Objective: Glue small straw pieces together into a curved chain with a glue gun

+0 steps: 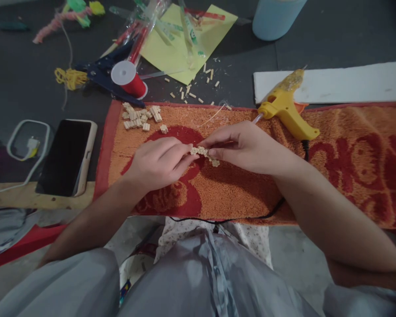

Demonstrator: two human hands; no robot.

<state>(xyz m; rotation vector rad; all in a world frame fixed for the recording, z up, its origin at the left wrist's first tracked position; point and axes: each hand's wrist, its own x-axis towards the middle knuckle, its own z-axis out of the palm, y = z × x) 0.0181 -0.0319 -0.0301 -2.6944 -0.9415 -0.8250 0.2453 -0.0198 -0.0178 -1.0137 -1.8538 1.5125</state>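
Between my two hands is a curved chain of small pale wooden stick bundles [201, 151], joined side by side with their round ends showing. My left hand [161, 162] pinches its left end between thumb and fingers. Fingers of my right hand [239, 145] close on the chain's middle, and a short part hangs free below them. Both hands are over an orange towel [231, 193]. Behind my left hand lies a pile of similar stick bundles [140, 116], with one single bundle [164, 129] apart from it.
A yellow glue gun [288, 108] rests right of my hands, its black cord running across the towel. Behind are a red thread spool [129, 80], dark blue pliers [102, 72], yellow paper [166, 44], loose stick pieces [192, 95], a white board [343, 83] and a blue cup [277, 20]. A phone [66, 156] lies left.
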